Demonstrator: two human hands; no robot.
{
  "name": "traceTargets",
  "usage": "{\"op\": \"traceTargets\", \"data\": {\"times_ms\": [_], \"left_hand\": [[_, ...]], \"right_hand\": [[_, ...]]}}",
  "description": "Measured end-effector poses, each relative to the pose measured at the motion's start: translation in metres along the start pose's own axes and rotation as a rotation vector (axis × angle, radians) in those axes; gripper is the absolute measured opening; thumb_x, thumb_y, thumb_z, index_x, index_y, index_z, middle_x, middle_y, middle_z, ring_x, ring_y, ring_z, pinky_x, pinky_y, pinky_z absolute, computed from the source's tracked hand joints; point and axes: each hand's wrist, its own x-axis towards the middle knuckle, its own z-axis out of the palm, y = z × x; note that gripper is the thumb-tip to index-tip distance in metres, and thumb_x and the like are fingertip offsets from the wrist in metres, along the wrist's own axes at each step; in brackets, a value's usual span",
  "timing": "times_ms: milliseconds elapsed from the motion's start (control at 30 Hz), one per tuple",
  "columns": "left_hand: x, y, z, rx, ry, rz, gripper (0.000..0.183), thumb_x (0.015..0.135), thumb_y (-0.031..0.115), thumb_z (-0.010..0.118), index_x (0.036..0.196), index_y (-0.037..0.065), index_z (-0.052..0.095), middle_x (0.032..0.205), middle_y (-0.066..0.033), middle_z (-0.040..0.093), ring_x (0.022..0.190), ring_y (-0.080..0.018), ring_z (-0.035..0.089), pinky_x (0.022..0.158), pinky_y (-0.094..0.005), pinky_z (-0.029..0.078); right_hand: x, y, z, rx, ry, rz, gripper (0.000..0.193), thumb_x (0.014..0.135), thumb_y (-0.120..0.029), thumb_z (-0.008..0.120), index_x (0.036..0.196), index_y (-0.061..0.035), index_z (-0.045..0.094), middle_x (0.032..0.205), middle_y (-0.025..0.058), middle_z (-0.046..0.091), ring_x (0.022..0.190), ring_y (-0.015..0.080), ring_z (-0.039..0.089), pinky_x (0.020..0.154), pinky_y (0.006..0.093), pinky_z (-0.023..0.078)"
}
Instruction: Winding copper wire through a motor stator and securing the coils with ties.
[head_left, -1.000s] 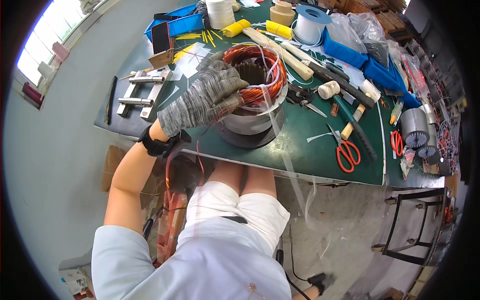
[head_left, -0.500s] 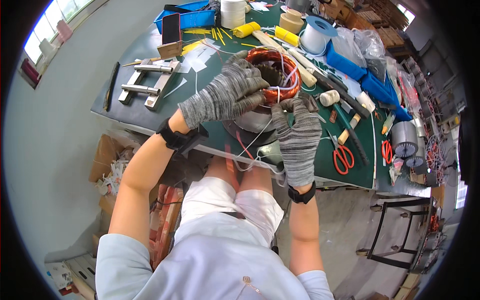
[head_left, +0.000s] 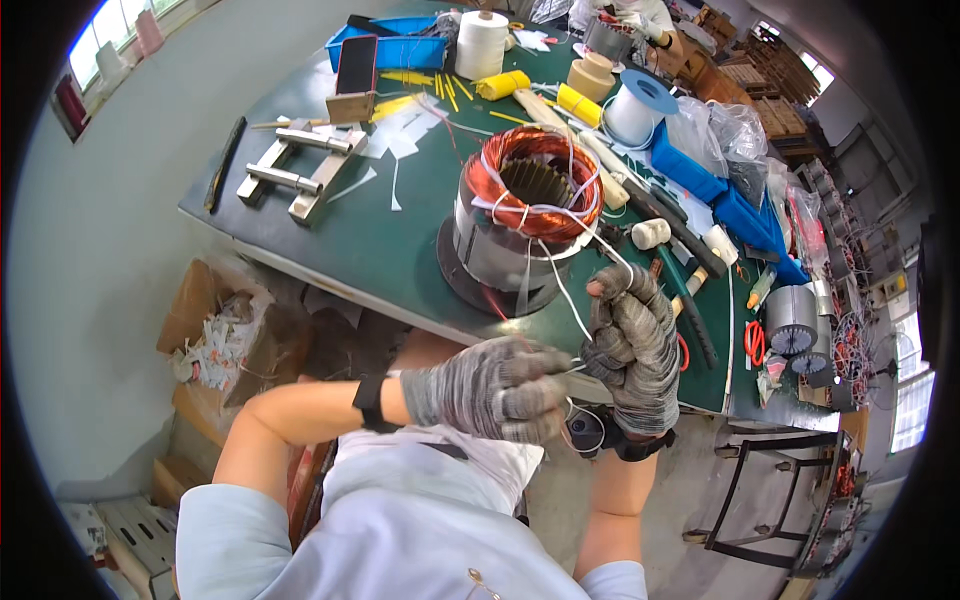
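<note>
One stator [head_left: 512,235], long axis upright, bore [head_left: 533,184] upward; white cord [head_left: 569,300] in left hand [head_left: 492,388], right hand [head_left: 635,345].

LIGHT: bright, even daylight; upper-left window [head_left: 84,68] burnt white | SHADOW: dim beneath the table [head_left: 400,260] | GLARE: pale sheen on its left side; glints on metal bars [head_left: 283,178] | BLUR: left hand [head_left: 490,390] slightly smeared; far background soft | DISTORTION: straight edges bowed; rim black

L hand [head_left: 490,392] now off Cu coil [head_left: 487,183]
</note>
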Motion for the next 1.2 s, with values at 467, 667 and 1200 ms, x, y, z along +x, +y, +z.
{"op": "traceTargets", "data": {"times_ms": [467, 667, 1200], "left_hand": [[0.104, -0.022, -0.054, 0.918, 0.153, -0.094, 0.032, 0.068, 0.029, 0.055, 0.090, 0.006, 0.057, 0.089, -0.0118, 0.058, 0.091, -0.0274, 0.054, 0.097, -0.0430, 0.031], [0.100, -0.026, -0.052, 0.895, 0.289, 0.072, 0.024, 0.062, 0.026, 0.058, 0.080, 0.009, 0.057, 0.075, -0.0067, 0.054, 0.077, -0.0251, 0.054, 0.085, -0.0434, 0.039], [0.103, -0.033, -0.109, 0.196, -0.012, 0.075, 0.024, 0.083, 0.018, 0.043, 0.092, 0.004, 0.060, 0.082, -0.0086, 0.059, 0.082, -0.0249, 0.057, 0.098, -0.0438, 0.031]], "right_hand": [[0.050, 0.032, -0.001, -0.548, -0.103, -0.682, 0.016, 0.088, -0.011, 0.050, 0.102, -0.0109, 0.057, 0.072, 0.0002, 0.053, 0.060, 0.0061, 0.046, 0.053, 0.0203, 0.039], [0.034, 0.079, -0.004, 1.119, -0.038, 0.038, 0.017, 0.088, -0.020, 0.053, 0.078, -0.0072, 0.049, 0.064, 0.0010, 0.050, 0.041, 0.0040, 0.034, 0.036, 0.0193, 0.029], [0.037, 0.119, 0.010, 0.346, 0.198, -0.268, 0.022, 0.088, -0.026, 0.055, 0.089, -0.0042, 0.054, 0.081, 0.0059, 0.056, 0.059, 0.0099, 0.048, 0.053, 0.0232, 0.039]]}}
